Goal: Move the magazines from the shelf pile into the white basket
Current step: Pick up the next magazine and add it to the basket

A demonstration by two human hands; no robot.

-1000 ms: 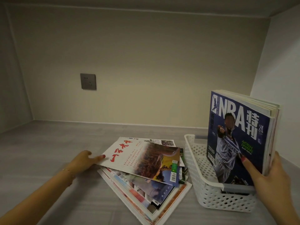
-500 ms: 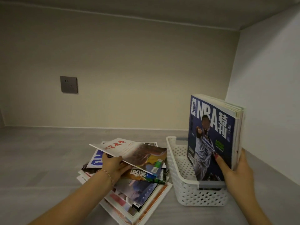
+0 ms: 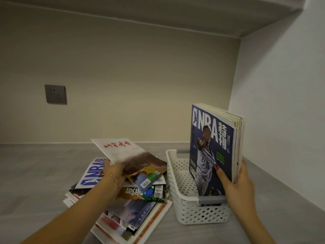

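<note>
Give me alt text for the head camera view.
A left hand lifts a red-titled magazine off the shelf pile, while the right hand holds upright magazines standing in the white basket. A wall socket is behind.

A messy pile of magazines [image 3: 123,205] lies flat on the shelf, left of the white basket [image 3: 186,205]. One white magazine with red writing [image 3: 130,155] is lifted and tilted above the pile. A bunch of magazines [image 3: 214,148] stands upright in the basket, blue NBA cover in front.
</note>
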